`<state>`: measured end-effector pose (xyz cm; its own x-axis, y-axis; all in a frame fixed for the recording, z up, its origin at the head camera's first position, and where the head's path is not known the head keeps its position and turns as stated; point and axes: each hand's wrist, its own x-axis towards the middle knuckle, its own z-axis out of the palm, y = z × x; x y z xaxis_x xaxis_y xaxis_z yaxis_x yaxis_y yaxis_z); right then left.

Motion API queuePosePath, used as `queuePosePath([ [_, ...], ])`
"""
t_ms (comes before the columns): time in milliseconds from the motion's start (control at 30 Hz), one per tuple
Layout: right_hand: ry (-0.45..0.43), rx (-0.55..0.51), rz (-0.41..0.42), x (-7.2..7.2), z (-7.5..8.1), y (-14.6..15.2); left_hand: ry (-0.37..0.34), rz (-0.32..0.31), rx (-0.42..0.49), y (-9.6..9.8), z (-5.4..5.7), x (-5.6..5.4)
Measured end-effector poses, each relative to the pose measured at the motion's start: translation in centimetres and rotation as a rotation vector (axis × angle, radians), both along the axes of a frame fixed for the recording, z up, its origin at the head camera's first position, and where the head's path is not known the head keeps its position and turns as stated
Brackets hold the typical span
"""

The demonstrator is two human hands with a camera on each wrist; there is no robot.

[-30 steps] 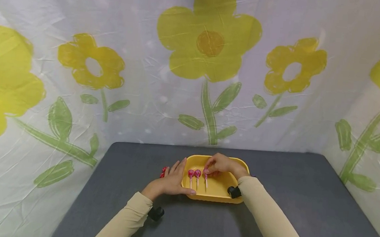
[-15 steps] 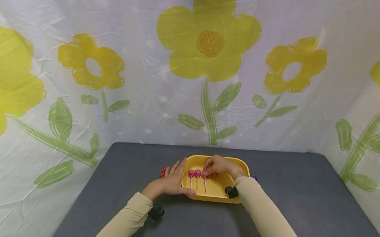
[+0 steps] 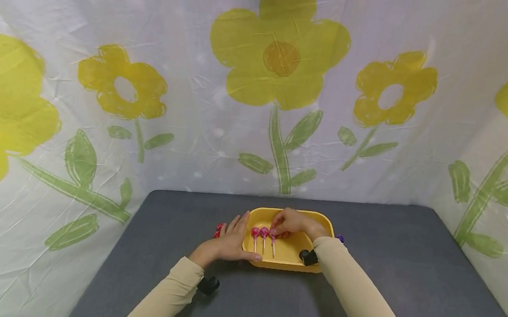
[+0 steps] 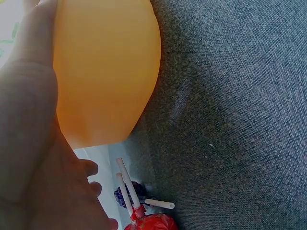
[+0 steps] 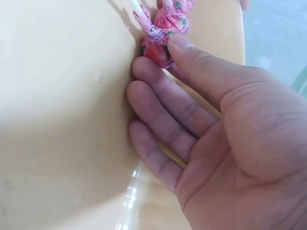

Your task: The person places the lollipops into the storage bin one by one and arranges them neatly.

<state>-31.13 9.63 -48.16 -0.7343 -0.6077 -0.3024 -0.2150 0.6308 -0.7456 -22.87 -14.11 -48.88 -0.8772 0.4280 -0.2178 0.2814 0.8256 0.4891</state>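
Note:
A yellow plastic tray (image 3: 281, 266) sits on the dark table. My left hand (image 3: 225, 243) rests against its left end, fingers fairly straight and thumb along the front rim. Inside the tray, two pink-wrapped lollipops (image 3: 264, 233) lie side by side, sticks toward me. To their right, my right hand (image 3: 295, 221) pinches a third pink lollipop (image 3: 273, 242) by its candy end. The right wrist view shows thumb and forefinger at that lollipop's wrapped head (image 5: 156, 50), touching or very near its neighbour (image 5: 172, 20); the other fingers are bent over the tray floor.
Red lollipops (image 3: 218, 230) lie left of the tray, partly behind my left hand. A dark-wrapped lollipop (image 4: 125, 194) shows near them in the left wrist view. Something purple-blue (image 3: 340, 238) peeks out right of the tray. A flower-printed cloth (image 3: 185, 123) hangs behind the table (image 3: 384, 268).
My right hand has shifted slightly left with the pinched lollipop, whose stick now stands straighter and closer to the other two. The purple-blue thing has come into view. My left hand has stayed put.

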Motion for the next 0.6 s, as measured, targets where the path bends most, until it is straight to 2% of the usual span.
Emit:
queuePosePath([
  [367, -0.018, 0.003, -0.025, 0.33, 0.09, -0.19, -0.005, 0.023, -0.016, 0.16, 0.0, 0.11],
  [600, -0.017, -0.004, -0.018, 0.38, 0.19, -0.03, -0.002, 0.014, -0.018, 0.17, 0.08, 0.15],
])
